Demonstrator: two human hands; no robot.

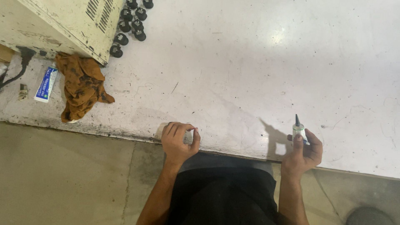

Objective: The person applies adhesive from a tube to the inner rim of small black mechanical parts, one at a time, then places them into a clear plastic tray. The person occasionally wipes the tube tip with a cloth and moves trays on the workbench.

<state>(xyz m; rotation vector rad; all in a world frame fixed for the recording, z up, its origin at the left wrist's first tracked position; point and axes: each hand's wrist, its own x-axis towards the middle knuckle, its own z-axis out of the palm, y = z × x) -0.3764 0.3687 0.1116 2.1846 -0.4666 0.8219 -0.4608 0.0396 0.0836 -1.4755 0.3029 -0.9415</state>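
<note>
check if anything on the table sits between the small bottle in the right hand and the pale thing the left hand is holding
Nothing visible does. The right hand holds the small bottle upright with its dark nozzle up; the left hand grips a small pale object at the table edge. Only bare tabletop lies between them.

Scuffed white worktop, concrete floor

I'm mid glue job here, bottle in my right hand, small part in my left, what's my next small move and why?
Probably bring the right hand across so the bottle tip meets the part. The nozzle points up and sits well apart from the left hand, which grips the part at the table edge.
</note>
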